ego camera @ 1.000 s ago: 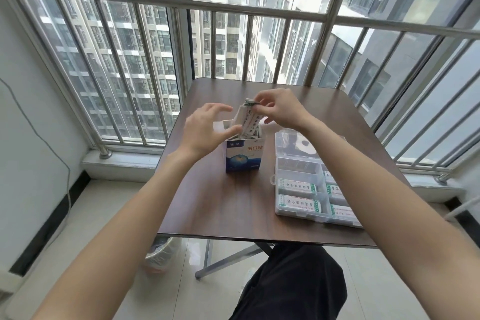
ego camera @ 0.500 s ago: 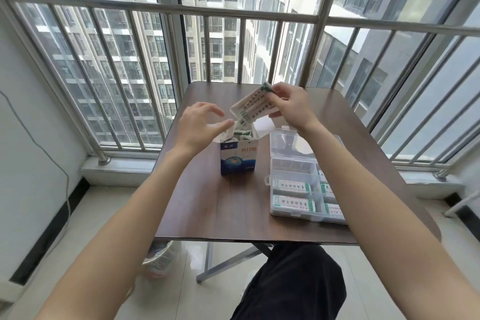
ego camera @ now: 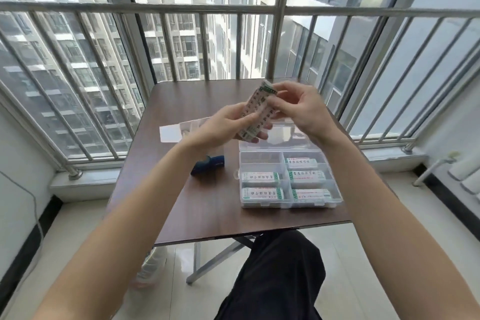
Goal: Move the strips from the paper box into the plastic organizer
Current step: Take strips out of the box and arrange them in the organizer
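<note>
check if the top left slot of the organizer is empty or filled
Empty. The far-left compartment of the organizer shows only clear plastic, while the other five hold white strip packs.

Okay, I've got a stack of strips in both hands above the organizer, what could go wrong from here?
1. The stack of strips is held loosely between the left hand and right hand in mid-air, so it may fan out and spill onto the table.
2. Five organizer compartments look filled; only the far-left one looks free, so a thick stack may not fit.
3. The paper box appears to lie tipped over by your left forearm, which could knock it further.
</note>
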### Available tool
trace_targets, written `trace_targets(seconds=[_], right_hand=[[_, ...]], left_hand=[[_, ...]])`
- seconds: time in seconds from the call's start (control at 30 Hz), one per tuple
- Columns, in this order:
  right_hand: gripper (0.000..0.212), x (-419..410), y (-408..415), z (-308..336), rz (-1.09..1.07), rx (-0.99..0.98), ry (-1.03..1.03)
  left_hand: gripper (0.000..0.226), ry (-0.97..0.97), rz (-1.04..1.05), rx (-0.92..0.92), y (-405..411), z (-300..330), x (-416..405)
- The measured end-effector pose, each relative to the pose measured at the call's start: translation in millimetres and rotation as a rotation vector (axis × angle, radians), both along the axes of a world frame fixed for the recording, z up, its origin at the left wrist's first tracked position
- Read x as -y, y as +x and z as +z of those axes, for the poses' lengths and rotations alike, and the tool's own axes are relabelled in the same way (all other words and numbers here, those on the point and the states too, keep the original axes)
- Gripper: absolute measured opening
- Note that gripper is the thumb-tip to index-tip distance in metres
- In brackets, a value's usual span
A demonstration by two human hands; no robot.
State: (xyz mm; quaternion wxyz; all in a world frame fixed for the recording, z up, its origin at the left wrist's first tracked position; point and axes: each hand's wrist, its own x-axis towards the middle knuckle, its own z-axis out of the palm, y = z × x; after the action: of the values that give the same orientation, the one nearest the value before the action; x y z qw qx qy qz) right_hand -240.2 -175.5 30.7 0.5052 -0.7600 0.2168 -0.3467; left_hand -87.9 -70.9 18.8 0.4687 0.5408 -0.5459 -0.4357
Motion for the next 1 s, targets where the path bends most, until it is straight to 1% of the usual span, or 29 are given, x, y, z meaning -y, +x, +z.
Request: trace_targets(seconds=[0.1, 0.2, 0.27, 0.43, 0.53, 0.6, 0.67, 0.73, 0.87, 1.0], right_hand=[[0.040, 2.6, -27.1, -17.9, -0.080, -0.046, 0.063], [0.047, 4.1, -46.7, -36.6, -0.141, -0.106, 0.107], [0.048, 4.8, -59.5, -48.5, -0.167, -0.128, 0.137], [0.047, 2.4, -75.9, -63.2, -0.188, -0.100, 0.168], [0.043, 2.2, -78.6, -68.5, -0.184, -0.109, 0.189], [0.041, 1.5, -78.5, -71.2, -0.181, -0.118, 0.204], [0.041, 1.8, -77.6, -74.3, -0.199, -0.118, 0.191], [0.044, 2.4, -77.1, -76.5, -0.230, -0.112, 0.168], [0.049, 3.0, -78.2, -78.7, -0.229, -0.117, 0.171], [0.046, 2.6, -80.2, -78.5, -0.215, -0.149, 0.139]], left_hand=[[0.028, 0.028, 0.029, -0.101, -22.7, -19.4, 10.4], [0.024, 0.052, 0.042, -0.118, -38.4, -35.4, 15.7], [0.019, 0.078, 0.040, -0.114, -47.8, -45.1, 20.4], [0.027, 0.109, 0.078, -0.058, -54.8, -60.7, 28.6], [0.024, 0.117, 0.094, -0.044, -57.4, -63.8, 31.4], [0.027, 0.127, 0.086, -0.015, -59.4, -65.4, 32.6], [0.028, 0.136, 0.067, 0.011, -60.5, -66.3, 33.8], [0.025, 0.137, 0.056, 0.004, -60.9, -66.2, 34.5], [0.027, 0.120, 0.093, 0.003, -57.1, -65.5, 33.8], [0.026, 0.137, 0.085, 0.000, -53.1, -66.6, 33.8]])
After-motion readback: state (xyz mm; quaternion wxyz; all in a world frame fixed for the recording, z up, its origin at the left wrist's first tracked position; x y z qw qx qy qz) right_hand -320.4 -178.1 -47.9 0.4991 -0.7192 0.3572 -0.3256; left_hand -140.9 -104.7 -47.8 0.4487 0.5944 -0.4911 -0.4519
